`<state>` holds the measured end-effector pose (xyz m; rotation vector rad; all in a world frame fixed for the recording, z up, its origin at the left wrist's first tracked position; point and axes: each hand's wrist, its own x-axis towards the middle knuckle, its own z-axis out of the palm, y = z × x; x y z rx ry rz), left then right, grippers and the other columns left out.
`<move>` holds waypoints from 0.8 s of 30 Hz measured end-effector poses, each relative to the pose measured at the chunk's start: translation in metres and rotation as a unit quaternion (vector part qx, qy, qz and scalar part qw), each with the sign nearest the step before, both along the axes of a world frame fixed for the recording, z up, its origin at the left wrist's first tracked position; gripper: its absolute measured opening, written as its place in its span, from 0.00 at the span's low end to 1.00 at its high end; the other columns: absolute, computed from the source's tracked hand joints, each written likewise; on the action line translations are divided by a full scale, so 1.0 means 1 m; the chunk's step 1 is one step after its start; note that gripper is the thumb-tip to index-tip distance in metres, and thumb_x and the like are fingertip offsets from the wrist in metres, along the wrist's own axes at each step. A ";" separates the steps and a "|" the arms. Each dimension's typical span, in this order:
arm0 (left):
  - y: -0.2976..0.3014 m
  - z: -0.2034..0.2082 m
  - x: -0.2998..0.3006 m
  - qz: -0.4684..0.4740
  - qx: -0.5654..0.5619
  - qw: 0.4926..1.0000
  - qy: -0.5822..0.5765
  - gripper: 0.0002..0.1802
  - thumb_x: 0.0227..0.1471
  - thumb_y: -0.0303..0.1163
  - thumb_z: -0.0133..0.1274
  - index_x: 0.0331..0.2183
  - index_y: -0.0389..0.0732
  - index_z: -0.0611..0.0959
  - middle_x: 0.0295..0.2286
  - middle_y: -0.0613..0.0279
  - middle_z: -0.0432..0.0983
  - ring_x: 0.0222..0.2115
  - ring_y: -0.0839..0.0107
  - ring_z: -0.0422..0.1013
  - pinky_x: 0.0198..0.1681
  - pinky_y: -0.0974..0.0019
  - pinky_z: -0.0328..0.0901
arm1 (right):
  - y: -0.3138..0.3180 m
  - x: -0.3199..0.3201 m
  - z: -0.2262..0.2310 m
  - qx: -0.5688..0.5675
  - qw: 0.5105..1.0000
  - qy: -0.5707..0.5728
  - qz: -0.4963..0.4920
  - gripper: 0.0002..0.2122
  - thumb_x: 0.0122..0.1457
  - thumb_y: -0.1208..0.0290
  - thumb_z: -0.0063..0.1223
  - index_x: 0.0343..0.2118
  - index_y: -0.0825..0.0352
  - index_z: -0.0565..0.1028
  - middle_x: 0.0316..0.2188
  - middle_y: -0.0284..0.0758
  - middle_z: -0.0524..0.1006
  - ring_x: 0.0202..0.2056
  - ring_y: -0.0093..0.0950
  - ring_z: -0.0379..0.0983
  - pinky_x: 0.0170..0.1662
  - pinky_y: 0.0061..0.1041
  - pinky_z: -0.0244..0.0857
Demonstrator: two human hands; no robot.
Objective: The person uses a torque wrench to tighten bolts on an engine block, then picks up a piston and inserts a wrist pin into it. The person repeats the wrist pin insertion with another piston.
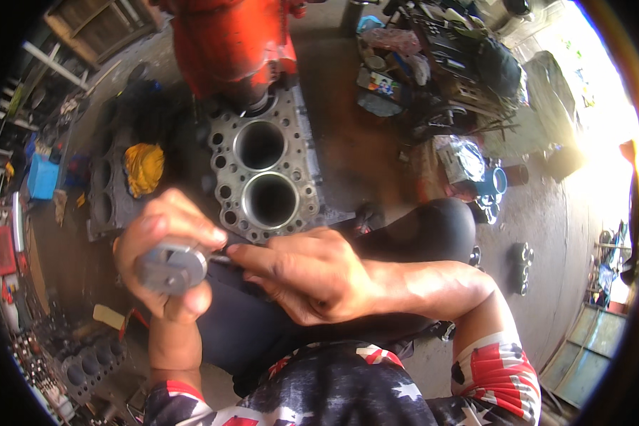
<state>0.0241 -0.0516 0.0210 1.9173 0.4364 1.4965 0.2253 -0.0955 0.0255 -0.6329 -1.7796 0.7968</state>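
My left hand (165, 221) is wrapped round a short, round grey metal tool head (172, 270) with a flat slotted face, held up above my lap. Fingers curled, my right hand (316, 273) pinches close beside it, its fingertips almost meeting those of the left. A thin metal piece shows between the two hands; its kind is too blurred to tell. Just beyond them lies a grey engine block (302, 145) with large round cylinder bores and smaller holes in its top face. A red machine (227, 46) stands over its far end, its spindle down at a bore.
A yellow cloth (144, 169) rests on another engine block (105, 192) at the left. A third block (92, 366) sits at lower left, near shelves of tools. Toward the right are a cluttered bench (461, 64), a blue cup-like container (495, 181) and a metal part (523, 268) on the floor.
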 end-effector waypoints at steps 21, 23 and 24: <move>0.012 -0.001 0.011 0.002 -0.226 0.951 -0.213 0.48 0.59 0.61 0.50 0.68 0.40 0.57 0.29 0.63 0.67 0.24 0.76 0.62 0.25 0.75 0.63 | 0.002 -0.003 0.012 -0.409 0.874 0.225 0.136 0.12 0.70 0.72 0.48 0.53 0.71 0.74 0.27 0.29 0.76 0.27 0.15 0.70 0.29 0.19 0.66; 0.021 0.001 0.004 -0.056 -0.277 0.923 -0.262 0.45 0.62 0.56 0.50 0.68 0.41 0.56 0.32 0.66 0.64 0.26 0.78 0.59 0.27 0.76 0.63 | 0.003 -0.014 0.003 -0.329 0.923 0.189 0.061 0.13 0.68 0.72 0.52 0.52 0.72 0.74 0.29 0.33 0.75 0.28 0.19 0.72 0.31 0.23 0.69; 0.026 0.002 -0.001 -0.074 -0.290 0.910 -0.288 0.44 0.62 0.54 0.50 0.68 0.41 0.56 0.32 0.66 0.64 0.27 0.78 0.59 0.27 0.76 0.63 | 0.003 -0.014 -0.002 -0.293 0.946 0.129 0.042 0.13 0.67 0.70 0.54 0.51 0.72 0.75 0.29 0.34 0.75 0.29 0.21 0.72 0.32 0.24 0.69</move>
